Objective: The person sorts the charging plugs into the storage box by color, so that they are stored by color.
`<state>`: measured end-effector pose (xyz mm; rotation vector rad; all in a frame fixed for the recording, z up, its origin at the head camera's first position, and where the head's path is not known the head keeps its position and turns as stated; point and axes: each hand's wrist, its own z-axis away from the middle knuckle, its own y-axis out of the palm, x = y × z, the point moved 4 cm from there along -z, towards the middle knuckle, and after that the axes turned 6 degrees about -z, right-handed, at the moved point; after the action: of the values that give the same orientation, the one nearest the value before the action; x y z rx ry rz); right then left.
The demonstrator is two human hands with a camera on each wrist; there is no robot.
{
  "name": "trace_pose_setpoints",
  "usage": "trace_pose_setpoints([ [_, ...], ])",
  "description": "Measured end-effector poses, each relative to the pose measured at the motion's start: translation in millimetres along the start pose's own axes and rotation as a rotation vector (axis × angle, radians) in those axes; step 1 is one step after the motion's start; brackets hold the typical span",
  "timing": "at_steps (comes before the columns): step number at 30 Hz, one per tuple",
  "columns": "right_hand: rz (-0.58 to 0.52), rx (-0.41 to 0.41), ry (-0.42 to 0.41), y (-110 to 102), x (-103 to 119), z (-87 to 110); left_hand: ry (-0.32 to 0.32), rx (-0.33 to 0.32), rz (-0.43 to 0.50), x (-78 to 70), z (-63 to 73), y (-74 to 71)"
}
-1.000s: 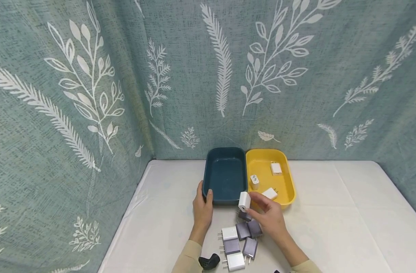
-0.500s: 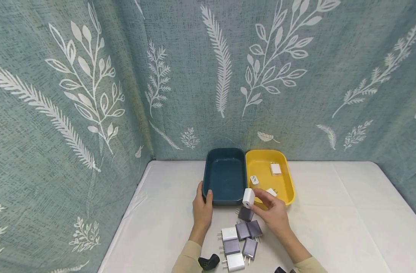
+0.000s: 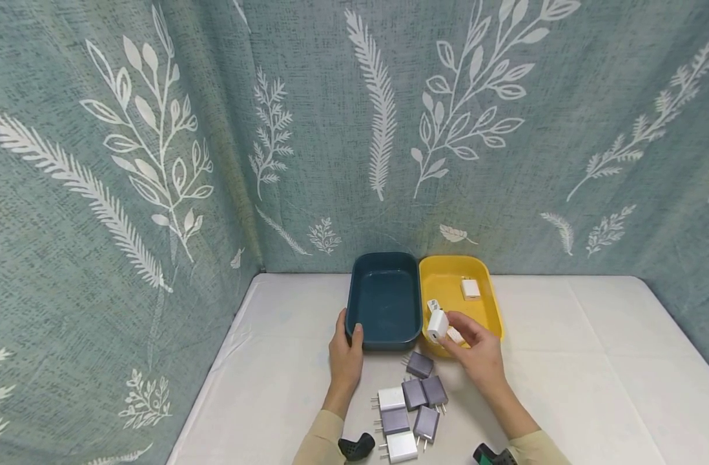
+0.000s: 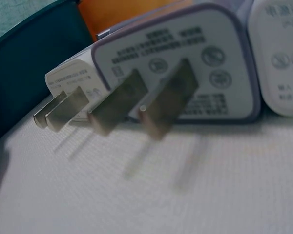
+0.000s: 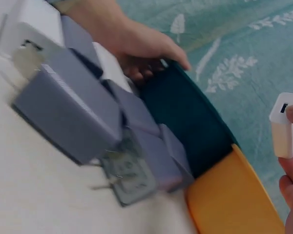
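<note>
My right hand [image 3: 481, 354] pinches a white charger plug [image 3: 438, 325] between thumb and fingers, over the near end of the yellow bin [image 3: 497, 310]. In the right wrist view, the held charger [image 5: 285, 126] shows a dark port slot on its end. Several white chargers lie in the yellow bin, one of them [image 3: 470, 289] near its far right. My left hand [image 3: 347, 352] grips the near-left corner of the dark blue bin [image 3: 385, 303], thumb at the rim. On the table before the bins lie purple-grey chargers [image 3: 427, 423] and white chargers [image 3: 401, 446], metal prongs showing.
The two bins stand side by side against the patterned green curtain [image 3: 308, 129]. A white cloth [image 3: 575, 361] covers the table. Black devices [image 3: 357, 446] are near both wrists at the lower edge.
My right hand has carried the white charger right and slightly upward in the head view, from the blue bin's near-right corner to over the yellow bin. The left hand stays at the blue bin.
</note>
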<state>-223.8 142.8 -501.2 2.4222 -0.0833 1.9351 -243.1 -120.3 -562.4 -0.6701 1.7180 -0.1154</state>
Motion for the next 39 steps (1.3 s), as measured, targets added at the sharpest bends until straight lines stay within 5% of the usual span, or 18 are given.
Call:
trace_pose_setpoints([
  [18,0.11,-0.044,-0.062,-20,-4,-22.9,-0.013,-0.006,-0.006,2.2,0.7,0.3],
  [39,0.15,-0.082,0.041,-29,-8,-46.9,-0.032,0.002,-0.008,-0.7,1.2,-0.2],
])
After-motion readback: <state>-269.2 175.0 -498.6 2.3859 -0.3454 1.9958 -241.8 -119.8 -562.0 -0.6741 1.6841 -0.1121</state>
